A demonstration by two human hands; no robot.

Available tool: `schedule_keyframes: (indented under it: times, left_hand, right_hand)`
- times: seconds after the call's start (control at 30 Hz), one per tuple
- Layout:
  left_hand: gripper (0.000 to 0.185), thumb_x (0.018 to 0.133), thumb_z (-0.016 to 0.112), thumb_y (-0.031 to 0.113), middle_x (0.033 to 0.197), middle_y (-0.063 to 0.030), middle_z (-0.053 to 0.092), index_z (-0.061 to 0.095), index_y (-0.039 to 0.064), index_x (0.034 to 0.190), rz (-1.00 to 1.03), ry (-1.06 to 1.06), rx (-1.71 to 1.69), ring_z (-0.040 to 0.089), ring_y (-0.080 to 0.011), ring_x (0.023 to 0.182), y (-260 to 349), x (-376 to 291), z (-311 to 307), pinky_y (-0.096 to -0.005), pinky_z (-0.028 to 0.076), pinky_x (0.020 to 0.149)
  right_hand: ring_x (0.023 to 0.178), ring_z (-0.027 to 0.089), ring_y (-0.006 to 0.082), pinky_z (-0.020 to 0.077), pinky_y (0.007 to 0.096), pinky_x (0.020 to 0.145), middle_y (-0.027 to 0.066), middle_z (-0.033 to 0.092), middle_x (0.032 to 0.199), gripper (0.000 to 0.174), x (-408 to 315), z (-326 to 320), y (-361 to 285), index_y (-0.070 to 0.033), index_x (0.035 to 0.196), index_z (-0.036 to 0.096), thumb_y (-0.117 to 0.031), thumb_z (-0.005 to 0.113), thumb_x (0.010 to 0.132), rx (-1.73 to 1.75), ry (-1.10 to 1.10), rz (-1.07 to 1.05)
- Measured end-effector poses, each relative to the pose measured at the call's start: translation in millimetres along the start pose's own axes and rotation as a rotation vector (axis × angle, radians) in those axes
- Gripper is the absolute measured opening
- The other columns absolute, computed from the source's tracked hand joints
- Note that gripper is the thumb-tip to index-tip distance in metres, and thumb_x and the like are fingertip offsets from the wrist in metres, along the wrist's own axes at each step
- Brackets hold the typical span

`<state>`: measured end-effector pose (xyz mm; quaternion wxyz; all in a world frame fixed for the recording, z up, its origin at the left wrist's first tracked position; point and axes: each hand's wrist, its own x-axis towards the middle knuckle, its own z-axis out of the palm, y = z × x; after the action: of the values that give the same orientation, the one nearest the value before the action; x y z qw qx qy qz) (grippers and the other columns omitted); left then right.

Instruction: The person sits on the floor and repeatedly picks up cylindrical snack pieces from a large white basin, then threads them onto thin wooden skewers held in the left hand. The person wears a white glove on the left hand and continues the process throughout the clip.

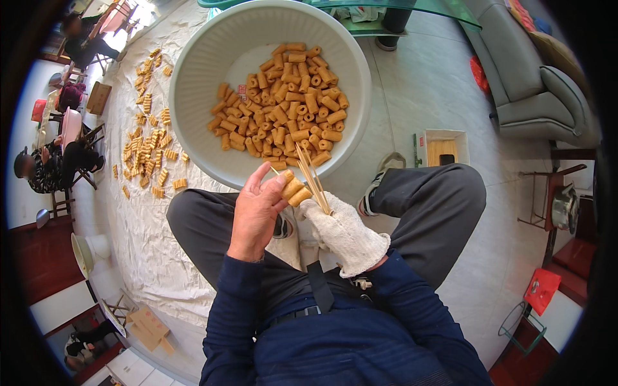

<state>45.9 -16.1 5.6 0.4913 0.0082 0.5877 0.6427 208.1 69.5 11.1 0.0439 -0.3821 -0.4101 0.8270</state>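
Observation:
A large pale plastic basin (193, 62) stands before me, holding a heap of short, hollow golden-brown food tubes (289, 101). Bare, my left hand (257, 210) pinches a few of these tubes (295, 189) lined up side by side, with a thin stick tip showing beside the thumb. My right hand (345, 234) wears a white knitted glove and grips several thin bamboo skewers (313, 181), which point up toward the basin. The gloved fingertips are close to the lower end of the row of tubes; whether they touch it is hidden.
Skewered tubes (145, 149) lie on a crumpled pale sheet (145, 260) at left. A box of skewers (458, 140) with a dark object inside sits beyond my right knee. A glass table (434, 9) and grey sofa (526, 72) stand at upper right. People (53, 164) sit at far left.

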Motion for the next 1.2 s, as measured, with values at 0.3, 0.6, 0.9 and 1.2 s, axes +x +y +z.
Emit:
schedule_keyframes:
  times: [0.3,0.6,0.9,1.2]
  left_hand:
    - [0.074,0.099,0.064,0.018,0.132,-0.0219,0.059,0.020,-0.007,0.153,-0.028,-0.059,-0.035,0.063,-0.0270,0.118,-12,-5,-4,-0.0398,0.054,0.100]
    - [0.061,0.098,0.066,0.027,0.132,-0.0220,0.058,0.043,-0.005,0.144,0.157,0.064,0.666,0.066,-0.0261,0.107,6,56,-27,-0.0361,0.054,0.090]
    - [0.042,0.086,0.069,0.015,0.116,-0.0281,0.053,0.058,0.001,0.124,0.654,0.256,1.450,0.061,-0.0470,0.096,2,126,-54,-0.0512,0.052,0.082]
    - [0.030,0.084,0.072,0.015,0.111,-0.0232,0.056,0.054,0.001,0.103,0.578,0.312,1.477,0.061,-0.0446,0.092,-3,139,-53,-0.0505,0.052,0.077]
  right_hand:
    - [0.058,0.050,0.0054,0.0416,0.0234,0.052,-0.0007,0.061,0.078,0.014,-3,-7,4,-0.006,0.100,0.064,-0.019,0.060,0.099,-0.008,-0.022,0.128]
    - [0.042,0.041,0.0064,0.0339,0.0239,0.041,-0.0031,0.047,0.055,0.018,8,2,5,-0.006,0.093,0.063,-0.022,0.059,0.100,0.000,0.164,0.070]
    - [0.067,0.055,0.0076,0.0477,0.0264,0.061,0.0010,0.061,0.077,0.024,10,-10,9,-0.003,0.108,0.065,-0.025,0.059,0.101,-0.054,0.078,0.154]
    - [0.048,0.044,0.0062,0.0379,0.0246,0.045,-0.0029,0.049,0.062,0.018,10,-8,12,-0.007,0.103,0.062,-0.024,0.057,0.102,-0.055,0.050,-0.014]
